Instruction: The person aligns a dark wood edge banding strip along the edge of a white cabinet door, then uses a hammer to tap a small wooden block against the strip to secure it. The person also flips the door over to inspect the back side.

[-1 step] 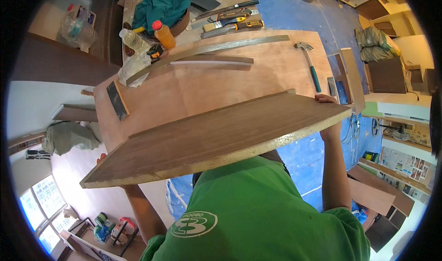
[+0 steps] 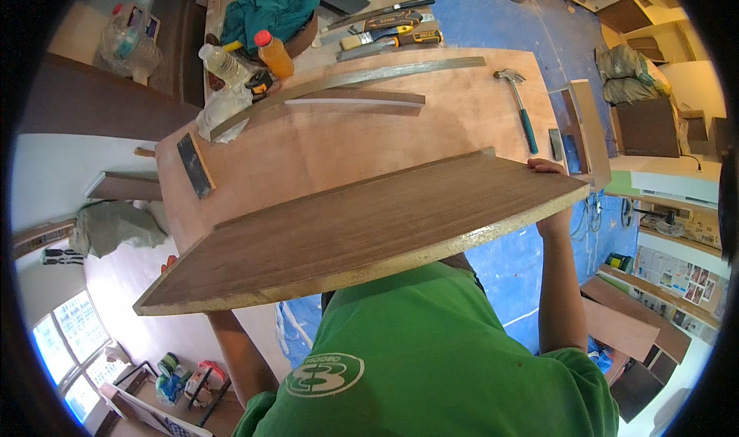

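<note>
A wide brown wood-grain panel (image 2: 362,225) lies across my front, its near edge pale and rough. My right hand (image 2: 546,166) grips its right end, fingers curled over the top face. At the left end my left hand (image 2: 168,264) holds the panel from beneath; only its fingertips show past the side edge. The panel's far side overlaps the plywood worktop (image 2: 346,140); whether it rests there I cannot tell. On the worktop, a claw hammer (image 2: 521,112) with a teal grip lies beyond my right hand. Two long strips, one metallic strip (image 2: 369,75) and one brown strip (image 2: 362,100), lie farther back.
A black-faced block (image 2: 195,166) sits at the worktop's left. Behind are two bottles, an orange bottle (image 2: 275,54) and a clear bottle (image 2: 223,65), a tape measure (image 2: 259,82), several hand tools (image 2: 389,33) and a teal cloth (image 2: 269,10). Blue sheeting (image 2: 500,264) covers the floor.
</note>
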The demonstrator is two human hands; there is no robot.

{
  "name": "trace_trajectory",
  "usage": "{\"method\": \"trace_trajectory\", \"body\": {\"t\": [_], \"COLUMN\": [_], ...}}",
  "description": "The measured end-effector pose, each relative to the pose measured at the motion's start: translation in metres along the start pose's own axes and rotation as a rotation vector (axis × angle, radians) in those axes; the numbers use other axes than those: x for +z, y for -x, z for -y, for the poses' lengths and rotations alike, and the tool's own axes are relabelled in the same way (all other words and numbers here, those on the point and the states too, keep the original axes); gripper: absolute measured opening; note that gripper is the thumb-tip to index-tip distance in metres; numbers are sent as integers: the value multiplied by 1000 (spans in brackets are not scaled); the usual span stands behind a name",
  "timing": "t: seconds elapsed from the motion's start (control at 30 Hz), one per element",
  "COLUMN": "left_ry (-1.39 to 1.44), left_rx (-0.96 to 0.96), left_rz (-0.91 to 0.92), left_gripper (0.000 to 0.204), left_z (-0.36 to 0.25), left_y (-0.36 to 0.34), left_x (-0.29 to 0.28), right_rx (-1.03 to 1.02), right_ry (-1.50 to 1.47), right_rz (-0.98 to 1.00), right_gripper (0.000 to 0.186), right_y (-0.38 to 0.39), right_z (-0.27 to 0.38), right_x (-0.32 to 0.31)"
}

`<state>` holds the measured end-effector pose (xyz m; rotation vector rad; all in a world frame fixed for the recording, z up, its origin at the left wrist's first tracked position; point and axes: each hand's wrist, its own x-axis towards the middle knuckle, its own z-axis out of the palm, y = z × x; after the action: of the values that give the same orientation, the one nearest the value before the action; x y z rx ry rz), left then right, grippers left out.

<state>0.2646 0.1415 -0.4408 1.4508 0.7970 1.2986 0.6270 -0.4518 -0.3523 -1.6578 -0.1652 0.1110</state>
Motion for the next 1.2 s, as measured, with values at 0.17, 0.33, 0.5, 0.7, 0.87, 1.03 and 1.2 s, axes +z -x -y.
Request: {"method": "trace_trajectory", "body": {"t": [0.17, 0.33, 0.5, 0.7, 0.87, 1.03, 1.2], "left_ry": [-100, -92, 176, -28, -192, -509, -360], "left_rx": [-2, 102, -16, -56, -155, 469, 680], "left_rz": [-67, 14, 75, 67, -237, -260, 362], "left_gripper": [73, 72, 72, 69, 67, 74, 79], "left_z": [11, 20, 15, 14, -3, -119, -205], "left_y": [2, -2, -3, -19, -37, -20, -2], "left_x": [3, -3, 1, 2, -3, 58, 136], "right_rx": [-20, 33, 53, 84, 150, 171, 202], "right_ry": [110, 140, 49, 22, -56, -66, -125], "right_rz": [6, -12, -12, -39, -66, -118, -135], "right_gripper": [27, 32, 37, 33, 34, 29, 34], "right_y": [-1, -5, -9, -28, -41, -40, -47], "right_z": [8, 8, 5, 8, 6, 7, -5], "right_x": [8, 9, 6, 15, 17, 18, 21]}}
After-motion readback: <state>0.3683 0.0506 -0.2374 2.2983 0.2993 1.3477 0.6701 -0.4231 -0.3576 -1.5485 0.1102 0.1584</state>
